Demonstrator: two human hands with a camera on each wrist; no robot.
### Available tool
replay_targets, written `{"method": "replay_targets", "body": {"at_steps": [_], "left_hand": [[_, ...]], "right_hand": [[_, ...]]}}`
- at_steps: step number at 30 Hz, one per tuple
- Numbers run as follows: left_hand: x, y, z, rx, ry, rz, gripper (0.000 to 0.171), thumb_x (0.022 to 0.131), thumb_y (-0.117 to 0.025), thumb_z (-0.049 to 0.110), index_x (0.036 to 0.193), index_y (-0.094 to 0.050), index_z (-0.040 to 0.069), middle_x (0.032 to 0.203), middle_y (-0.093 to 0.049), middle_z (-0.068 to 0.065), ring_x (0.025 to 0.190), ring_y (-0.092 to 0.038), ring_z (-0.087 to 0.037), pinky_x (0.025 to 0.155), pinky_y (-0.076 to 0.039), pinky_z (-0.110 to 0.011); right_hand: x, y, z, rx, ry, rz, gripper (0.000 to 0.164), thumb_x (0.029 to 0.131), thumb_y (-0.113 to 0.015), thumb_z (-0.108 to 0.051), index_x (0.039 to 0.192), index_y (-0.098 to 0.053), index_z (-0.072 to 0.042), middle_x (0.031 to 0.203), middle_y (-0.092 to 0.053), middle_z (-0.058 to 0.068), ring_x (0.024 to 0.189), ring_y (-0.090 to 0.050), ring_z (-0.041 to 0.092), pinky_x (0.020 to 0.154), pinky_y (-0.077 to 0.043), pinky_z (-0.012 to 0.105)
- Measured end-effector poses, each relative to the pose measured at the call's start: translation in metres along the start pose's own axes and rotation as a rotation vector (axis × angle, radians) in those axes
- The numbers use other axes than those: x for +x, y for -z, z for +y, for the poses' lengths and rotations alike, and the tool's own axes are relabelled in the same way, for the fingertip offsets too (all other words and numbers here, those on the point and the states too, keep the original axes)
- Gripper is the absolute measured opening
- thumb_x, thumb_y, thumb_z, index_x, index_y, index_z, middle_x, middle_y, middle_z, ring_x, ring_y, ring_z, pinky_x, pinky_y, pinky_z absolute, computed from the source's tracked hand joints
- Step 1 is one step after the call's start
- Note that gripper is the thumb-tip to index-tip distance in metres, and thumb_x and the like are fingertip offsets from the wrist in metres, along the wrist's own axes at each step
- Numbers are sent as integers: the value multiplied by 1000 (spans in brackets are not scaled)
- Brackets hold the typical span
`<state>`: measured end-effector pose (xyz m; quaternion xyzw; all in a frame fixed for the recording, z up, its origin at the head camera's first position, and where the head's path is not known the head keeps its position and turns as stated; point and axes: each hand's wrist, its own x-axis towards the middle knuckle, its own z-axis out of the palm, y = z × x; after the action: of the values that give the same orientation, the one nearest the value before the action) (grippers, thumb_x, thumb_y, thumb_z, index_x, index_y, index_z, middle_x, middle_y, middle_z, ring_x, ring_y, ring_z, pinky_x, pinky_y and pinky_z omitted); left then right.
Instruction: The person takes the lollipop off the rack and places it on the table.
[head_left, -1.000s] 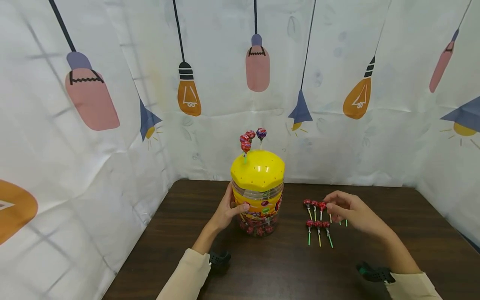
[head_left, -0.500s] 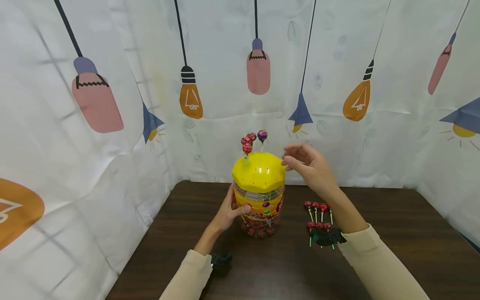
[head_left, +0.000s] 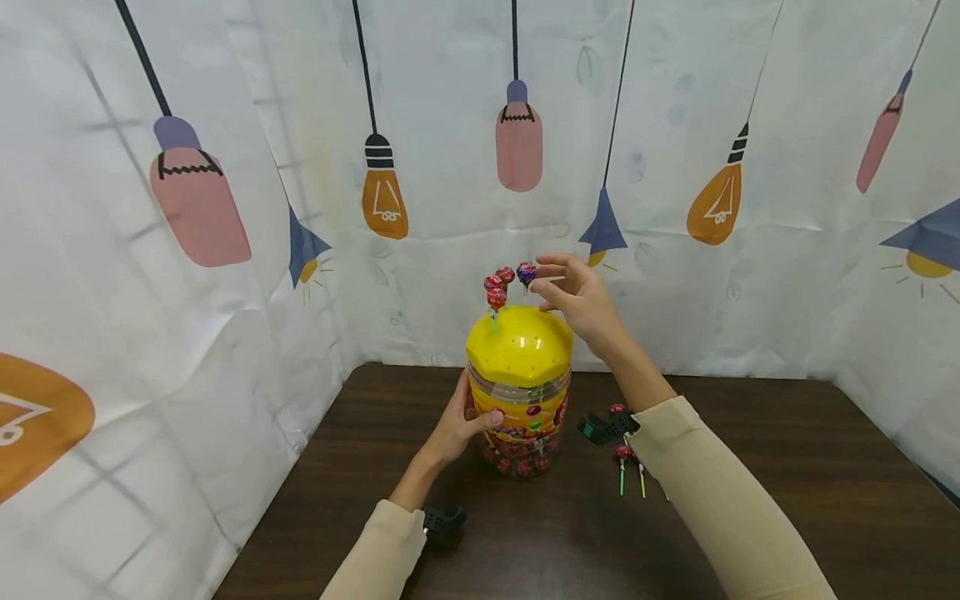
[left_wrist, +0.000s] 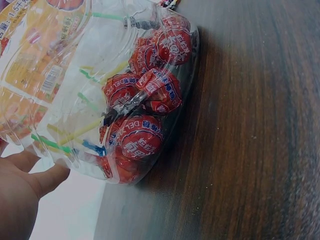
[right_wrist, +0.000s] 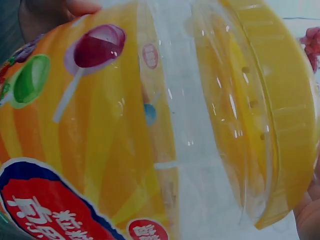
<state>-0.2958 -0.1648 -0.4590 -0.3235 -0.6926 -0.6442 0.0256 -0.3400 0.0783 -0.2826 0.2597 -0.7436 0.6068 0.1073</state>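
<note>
A clear plastic candy jar [head_left: 525, 412] with a yellow lid [head_left: 517, 346] stands on the table. My left hand [head_left: 455, 425] grips its left side, thumb across the orange label; the left wrist view shows that hand [left_wrist: 22, 187] against the jar wall. Small holes dot the lid. Several red lollipops [head_left: 497, 297] stand in it at the left, with a purple-blue lollipop [head_left: 527, 272] just to their right. My right hand [head_left: 577, 296] is above the lid, its bent fingertips at the right edge of the purple-blue lollipop. No grip on it is visible.
More red lollipops [left_wrist: 142, 137] lie inside the jar. On the dark wooden table [head_left: 525, 533], right of the jar, lollipops [head_left: 623, 452] lie in rows, partly hidden by my right forearm. A white curtain [head_left: 450, 167] printed with lamps hangs behind.
My right hand has moved from the lollipops on the table, up and left past the lid's edge, to the purple-blue lollipop. The left hand still holds the jar in place.
</note>
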Motion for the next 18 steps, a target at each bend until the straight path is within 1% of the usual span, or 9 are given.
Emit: {"method": "replay_targets", "body": {"at_steps": [3, 8, 12, 15, 18], "left_hand": [[0, 0, -1, 11, 0, 3, 85, 99, -66, 29, 164, -12, 29, 152, -43, -11, 132, -51, -18, 110, -43, -53], [1, 1, -1, 16, -8, 0, 85, 98, -67, 31, 164, -12, 30, 151, -44, -11, 131, -52, -19, 110, -45, -51], [0, 1, 0, 12, -8, 1, 85, 98, -67, 32, 163, -13, 31, 151, -44, -10, 131, -53, -18, 109, -46, -48], [1, 0, -1, 9, -8, -2, 86, 98, -68, 32, 163, -12, 33, 151, -44, -9, 132, -52, -18, 110, -45, -49], [1, -1, 0, 7, -2, -2, 86, 98, -68, 33, 163, -12, 34, 151, -44, -8, 132, -52, -19, 110, -43, -52]], "right_hand": [[4, -1, 1, -5, 2, -14, 43, 101, -66, -23, 142, -57, -14, 133, -63, 14, 105, -67, 22, 83, -60, 28], [9, -3, -1, -9, 13, -38, 42, 101, -66, -25, 142, -59, -16, 130, -65, 15, 102, -66, 21, 81, -59, 29], [11, -4, -1, -8, 13, -40, 41, 101, -65, -23, 141, -60, -15, 126, -67, 17, 103, -66, 26, 79, -59, 28], [11, -4, 0, 2, 7, -34, 41, 102, -65, -22, 142, -60, -15, 127, -68, 17, 104, -66, 30, 78, -59, 27], [11, -4, 2, 16, 1, -30, 42, 102, -65, -21, 143, -60, -14, 128, -68, 19, 102, -67, 26, 78, -59, 27]]}}
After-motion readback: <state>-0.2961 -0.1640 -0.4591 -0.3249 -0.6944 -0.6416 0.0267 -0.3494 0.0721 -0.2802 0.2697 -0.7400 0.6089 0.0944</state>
